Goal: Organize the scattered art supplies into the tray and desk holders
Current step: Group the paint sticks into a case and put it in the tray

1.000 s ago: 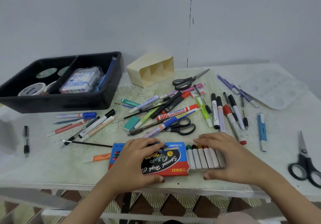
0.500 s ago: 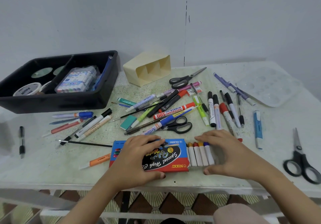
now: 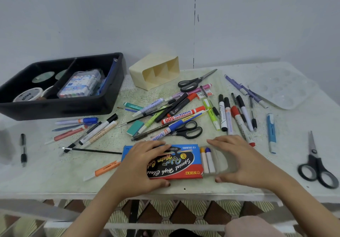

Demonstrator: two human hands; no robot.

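Note:
A blue and red watercolour box lies at the table's near edge. My left hand grips its left half, fingers over the top and thumb on the near side. A clear inner tray sticks out of the box's right end, showing two paint tubes. My right hand cups the end of that tray between fingers and thumb. The black tray at the back left holds tape rolls and a marker case. A cream desk holder lies on its side beside it.
Several markers and pens are piled mid-table, with scissors among them and another pair behind. More pens lie to the left. A third pair of scissors lies far right, below a clear palette.
My right hand has pushed the tube tray leftward into the box; several tubes showed before, two show now. My left hand kept hold of the box.

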